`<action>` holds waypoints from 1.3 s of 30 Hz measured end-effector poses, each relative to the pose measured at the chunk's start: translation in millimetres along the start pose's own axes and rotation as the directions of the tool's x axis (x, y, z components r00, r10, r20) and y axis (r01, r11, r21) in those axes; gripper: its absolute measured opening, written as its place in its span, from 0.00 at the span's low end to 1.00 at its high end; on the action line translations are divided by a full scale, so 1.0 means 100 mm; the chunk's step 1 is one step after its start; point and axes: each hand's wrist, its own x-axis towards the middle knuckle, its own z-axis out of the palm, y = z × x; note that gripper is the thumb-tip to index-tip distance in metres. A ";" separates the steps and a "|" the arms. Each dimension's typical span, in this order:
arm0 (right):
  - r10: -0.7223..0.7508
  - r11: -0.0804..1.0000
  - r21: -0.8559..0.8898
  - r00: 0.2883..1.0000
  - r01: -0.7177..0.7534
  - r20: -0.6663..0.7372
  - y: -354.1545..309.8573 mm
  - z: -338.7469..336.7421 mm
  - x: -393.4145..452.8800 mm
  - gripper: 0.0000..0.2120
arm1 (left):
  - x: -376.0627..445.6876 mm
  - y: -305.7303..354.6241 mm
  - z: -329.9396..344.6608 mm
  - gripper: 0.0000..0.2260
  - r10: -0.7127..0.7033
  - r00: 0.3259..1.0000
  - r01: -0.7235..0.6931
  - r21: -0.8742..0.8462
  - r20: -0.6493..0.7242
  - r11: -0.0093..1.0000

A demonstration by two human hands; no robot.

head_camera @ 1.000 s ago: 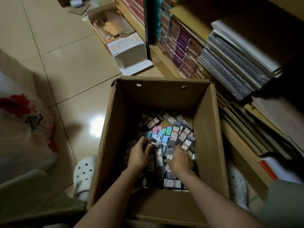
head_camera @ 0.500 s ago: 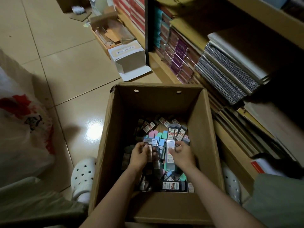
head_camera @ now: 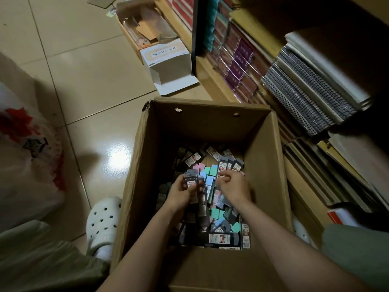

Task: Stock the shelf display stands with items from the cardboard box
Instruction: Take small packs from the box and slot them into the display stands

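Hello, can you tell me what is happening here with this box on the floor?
A person is crouched over an open cardboard box on the tiled floor, beside low shelves of notebooks. The box holds many small dark and pastel packs. The left hand grips a bunch of dark packs, lifted a little above the pile. The right hand pinches another pack near the middle. Nothing has gone to a shelf yet.
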 end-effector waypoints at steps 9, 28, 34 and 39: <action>-0.099 0.954 -0.266 0.985 0.134 0.143 0.09 0.30 0.06 0.30 | 0.05 -0.05 -0.12 0.13 -0.038 0.999 0.038 -0.049 -0.001 0.998; -0.026 0.922 -0.371 0.971 0.115 0.238 -0.18 0.33 -0.06 0.33 | -0.43 -0.01 -0.25 0.12 0.055 0.989 -0.041 0.104 -0.137 0.994; -0.073 0.987 -0.130 0.980 0.098 0.185 -0.19 0.25 -0.16 0.24 | -0.37 0.09 -0.15 0.15 0.112 0.989 -0.091 0.191 -0.100 0.977; -0.177 0.983 -0.054 0.984 0.177 0.001 -0.42 -0.16 -0.34 0.22 | -0.41 0.43 0.01 0.14 0.173 0.983 -0.160 0.181 -0.056 0.970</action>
